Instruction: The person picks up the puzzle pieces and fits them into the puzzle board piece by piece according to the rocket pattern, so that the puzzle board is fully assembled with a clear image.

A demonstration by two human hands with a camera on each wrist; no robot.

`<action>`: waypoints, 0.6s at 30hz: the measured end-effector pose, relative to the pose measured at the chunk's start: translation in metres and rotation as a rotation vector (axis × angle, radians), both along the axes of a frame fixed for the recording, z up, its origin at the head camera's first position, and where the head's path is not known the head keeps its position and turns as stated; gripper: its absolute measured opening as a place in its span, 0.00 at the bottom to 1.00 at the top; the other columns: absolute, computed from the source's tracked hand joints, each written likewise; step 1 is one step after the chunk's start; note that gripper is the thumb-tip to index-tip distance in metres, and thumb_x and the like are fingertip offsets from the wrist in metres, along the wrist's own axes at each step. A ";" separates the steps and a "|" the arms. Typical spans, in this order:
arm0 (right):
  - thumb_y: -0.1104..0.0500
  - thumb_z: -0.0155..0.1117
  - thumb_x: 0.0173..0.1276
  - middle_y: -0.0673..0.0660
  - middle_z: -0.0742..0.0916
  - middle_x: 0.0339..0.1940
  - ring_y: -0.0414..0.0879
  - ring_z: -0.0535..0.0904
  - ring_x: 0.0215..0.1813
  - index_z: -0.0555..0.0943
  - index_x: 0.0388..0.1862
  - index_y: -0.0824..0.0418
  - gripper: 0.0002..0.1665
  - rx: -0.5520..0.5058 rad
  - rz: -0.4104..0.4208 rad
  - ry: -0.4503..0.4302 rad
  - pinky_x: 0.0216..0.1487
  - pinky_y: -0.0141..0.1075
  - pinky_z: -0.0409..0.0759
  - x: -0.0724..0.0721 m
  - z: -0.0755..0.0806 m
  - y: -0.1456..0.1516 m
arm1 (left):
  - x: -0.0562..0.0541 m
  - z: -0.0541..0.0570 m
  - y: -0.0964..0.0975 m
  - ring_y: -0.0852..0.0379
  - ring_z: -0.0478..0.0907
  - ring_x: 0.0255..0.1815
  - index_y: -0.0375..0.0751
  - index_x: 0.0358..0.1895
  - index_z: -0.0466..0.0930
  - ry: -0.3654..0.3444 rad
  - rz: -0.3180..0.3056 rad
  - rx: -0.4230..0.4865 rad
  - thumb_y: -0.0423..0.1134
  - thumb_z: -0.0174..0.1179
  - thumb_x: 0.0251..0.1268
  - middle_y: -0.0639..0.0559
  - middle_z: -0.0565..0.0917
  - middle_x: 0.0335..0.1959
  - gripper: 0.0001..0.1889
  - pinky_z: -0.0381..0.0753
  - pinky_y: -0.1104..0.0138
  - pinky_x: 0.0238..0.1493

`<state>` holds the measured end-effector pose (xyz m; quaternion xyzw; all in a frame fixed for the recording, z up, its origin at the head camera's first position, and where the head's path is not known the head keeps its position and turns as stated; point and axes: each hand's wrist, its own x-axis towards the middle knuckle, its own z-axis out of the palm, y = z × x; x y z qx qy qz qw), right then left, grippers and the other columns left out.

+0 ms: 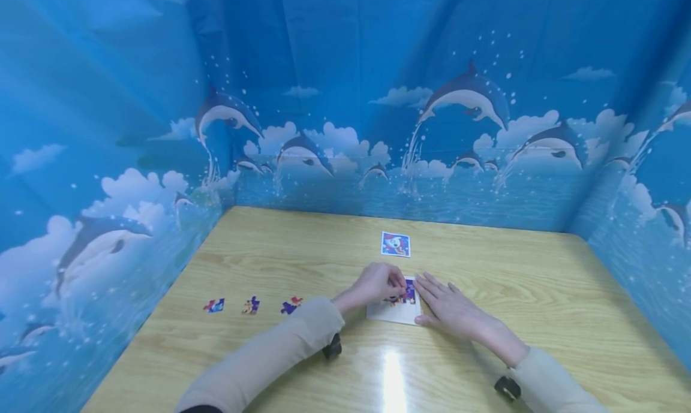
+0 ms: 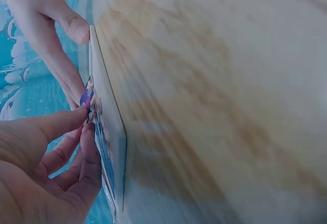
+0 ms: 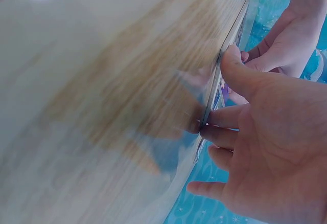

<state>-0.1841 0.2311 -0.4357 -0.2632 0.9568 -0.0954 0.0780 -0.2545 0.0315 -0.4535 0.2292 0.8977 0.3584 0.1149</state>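
Observation:
A white puzzle board (image 1: 396,317) lies flat on the table, with joined purple puzzle pieces (image 1: 411,293) on its far part. My left hand (image 1: 379,283) is over the board's left side, pinching a purple and red puzzle piece (image 2: 86,97) between thumb and fingers close against the board's face. The fingers partly hide that piece. Along the board's right edge rests my right hand (image 1: 452,308), its fingers extended. In the right wrist view the thumb and fingertips of the right hand (image 3: 276,127) touch the board's edge.
Behind the board lies a small square picture card (image 1: 396,244) with a white figure on blue. Three loose spots of puzzle pieces line the table's left: one red and blue (image 1: 214,306), one tan and purple (image 1: 251,305), one purple and red (image 1: 292,306). A dolphin-print curtain (image 1: 345,101) encloses the table.

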 end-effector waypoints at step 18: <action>0.40 0.59 0.75 0.69 0.61 0.80 0.67 0.53 0.80 0.60 0.78 0.70 0.47 -0.002 -0.003 -0.005 0.72 0.71 0.54 -0.001 0.000 0.000 | 0.002 0.004 0.002 0.66 0.76 0.26 0.47 0.32 0.84 0.004 -0.020 -0.064 0.39 0.76 0.56 0.60 0.82 0.26 0.08 0.77 0.77 0.30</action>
